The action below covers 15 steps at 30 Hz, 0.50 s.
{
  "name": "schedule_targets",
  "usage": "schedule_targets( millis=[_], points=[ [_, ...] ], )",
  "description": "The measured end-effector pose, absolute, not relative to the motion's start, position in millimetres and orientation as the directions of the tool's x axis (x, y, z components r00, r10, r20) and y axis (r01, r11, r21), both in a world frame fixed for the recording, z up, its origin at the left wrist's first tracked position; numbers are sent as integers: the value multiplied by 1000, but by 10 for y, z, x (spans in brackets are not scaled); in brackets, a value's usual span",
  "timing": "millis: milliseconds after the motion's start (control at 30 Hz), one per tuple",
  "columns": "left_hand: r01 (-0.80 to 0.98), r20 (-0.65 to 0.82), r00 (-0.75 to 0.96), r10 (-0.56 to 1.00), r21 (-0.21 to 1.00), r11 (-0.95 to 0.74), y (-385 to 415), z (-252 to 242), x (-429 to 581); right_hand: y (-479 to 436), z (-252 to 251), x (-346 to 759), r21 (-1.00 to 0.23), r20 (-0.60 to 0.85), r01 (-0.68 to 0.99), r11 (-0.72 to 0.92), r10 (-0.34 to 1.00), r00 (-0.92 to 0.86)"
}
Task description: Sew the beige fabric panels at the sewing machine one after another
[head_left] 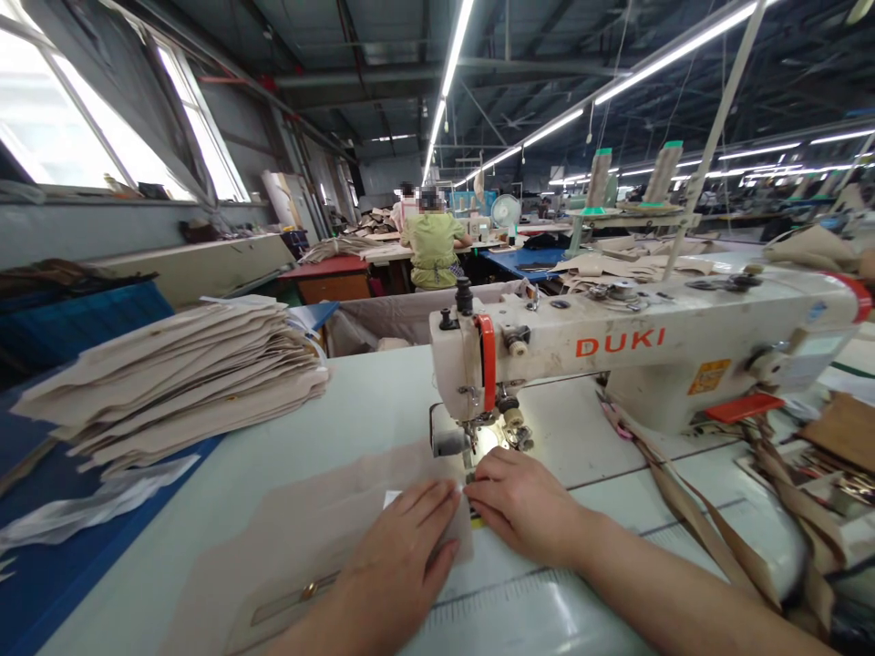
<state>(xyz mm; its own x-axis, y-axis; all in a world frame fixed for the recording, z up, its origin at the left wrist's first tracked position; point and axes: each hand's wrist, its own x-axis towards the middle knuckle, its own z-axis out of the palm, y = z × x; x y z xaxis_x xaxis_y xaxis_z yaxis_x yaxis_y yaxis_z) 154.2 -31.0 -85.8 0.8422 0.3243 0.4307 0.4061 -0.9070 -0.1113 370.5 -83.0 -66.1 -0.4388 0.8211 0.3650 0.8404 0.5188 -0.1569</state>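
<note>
A white DUKI sewing machine [656, 351] stands on the pale table [355, 410]. A beige fabric piece [307, 538] lies flat in front of its needle and presser foot [471, 451]. My left hand [400, 560] lies flat on the fabric, fingers stretched toward the needle. My right hand [523, 501] rests just right of it, fingers curled and pinching the fabric edge with a small white label [393, 497] close by the presser foot.
A tall stack of cut beige pieces [184, 378] sits at the left on a blue surface [61, 547]. Beige strips [690, 510] hang at the right. A person in a green top [432, 251] sits at a table farther back.
</note>
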Motion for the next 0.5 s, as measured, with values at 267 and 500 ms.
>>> schedule_targets(
  millis=[267, 500],
  points=[
    [405, 384, 856, 348, -78, -911, -134, -849, 1711, -783, -630, 3741, -119, 327, 902, 414, 875, -358],
    [403, 407, 852, 329, -108, -909, 11, -868, 1870, -730, -622, 3782, -114, 321, 934, 339, 902, -288]
  ],
)
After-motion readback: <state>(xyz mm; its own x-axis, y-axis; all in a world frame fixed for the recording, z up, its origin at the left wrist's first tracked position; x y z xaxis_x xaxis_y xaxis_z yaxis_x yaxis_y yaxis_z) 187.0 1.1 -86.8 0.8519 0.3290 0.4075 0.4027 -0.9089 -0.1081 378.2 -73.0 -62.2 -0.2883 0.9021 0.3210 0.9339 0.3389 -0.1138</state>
